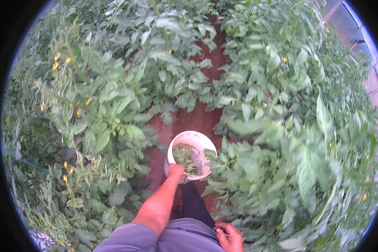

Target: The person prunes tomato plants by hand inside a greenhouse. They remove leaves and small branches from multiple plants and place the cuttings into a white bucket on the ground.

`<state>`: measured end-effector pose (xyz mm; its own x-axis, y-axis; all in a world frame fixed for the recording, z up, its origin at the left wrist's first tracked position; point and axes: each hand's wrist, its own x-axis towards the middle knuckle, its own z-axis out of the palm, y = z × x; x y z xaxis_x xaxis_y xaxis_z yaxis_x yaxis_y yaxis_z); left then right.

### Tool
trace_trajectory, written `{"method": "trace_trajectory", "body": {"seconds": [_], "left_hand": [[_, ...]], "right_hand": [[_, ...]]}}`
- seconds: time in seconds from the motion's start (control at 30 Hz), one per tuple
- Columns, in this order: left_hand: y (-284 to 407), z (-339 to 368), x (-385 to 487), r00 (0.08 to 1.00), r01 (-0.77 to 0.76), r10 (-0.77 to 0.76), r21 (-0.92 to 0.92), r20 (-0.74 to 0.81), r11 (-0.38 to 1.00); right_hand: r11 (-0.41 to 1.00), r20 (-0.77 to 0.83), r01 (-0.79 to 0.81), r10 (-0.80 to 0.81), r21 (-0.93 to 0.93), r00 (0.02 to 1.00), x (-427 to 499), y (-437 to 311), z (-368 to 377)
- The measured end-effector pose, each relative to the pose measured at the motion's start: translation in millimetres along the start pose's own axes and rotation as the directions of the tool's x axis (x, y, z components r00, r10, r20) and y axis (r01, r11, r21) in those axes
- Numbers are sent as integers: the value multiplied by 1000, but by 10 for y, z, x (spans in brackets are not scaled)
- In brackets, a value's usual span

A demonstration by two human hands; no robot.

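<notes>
A white plastic bucket [193,136] hangs or stands over the path in front of my legs; its base is out of sight. My left hand [177,171] grips its near rim on the left side. Torn green leafy shoots [185,157] lie at the bottom, and the inner wall is stained with dirt. A bit of green pokes out by my left fingers. Down beside my right thigh is my right hand [229,235], its fingers curled and the thumb close to them. Whether anything small is pinched there cannot be made out.
Dense tomato plants [113,110] with yellow flowers [55,65] crowd the left. More tomato foliage [258,170] leans over the bucket's right edge. A narrow reddish soil path [192,121] runs ahead between the rows. Greenhouse sheeting [373,78] curves along the far right.
</notes>
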<state>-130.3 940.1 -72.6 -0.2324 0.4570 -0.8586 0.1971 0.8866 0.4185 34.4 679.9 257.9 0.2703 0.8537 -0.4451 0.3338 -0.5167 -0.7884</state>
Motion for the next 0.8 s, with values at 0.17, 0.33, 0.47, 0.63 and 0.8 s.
{"method": "trace_trajectory", "body": {"seconds": [0.17,0.33,0.47,0.63,0.8], "left_hand": [[1204,329,321,998,-16,22,96,-64,995],[2290,727,583,993,-83,88,62,-75,995],[3151,932,870,998,55,-56,-118,-8,992],[3931,1245,1381,997,75,-61,-327,55,942],[4781,1684,1956,989,117,-73,-380,128,918]], "right_hand": [[997,-66,68,-65,45,996,845,-306,-299],[987,-94,114,-125,-112,988,1334,-545,-613],[1000,-202,-22,24,13,979,1584,-775,-769],[967,-329,-205,244,150,912,1961,-982,-816],[893,-250,-374,433,252,866,2474,-1158,-990]]}}
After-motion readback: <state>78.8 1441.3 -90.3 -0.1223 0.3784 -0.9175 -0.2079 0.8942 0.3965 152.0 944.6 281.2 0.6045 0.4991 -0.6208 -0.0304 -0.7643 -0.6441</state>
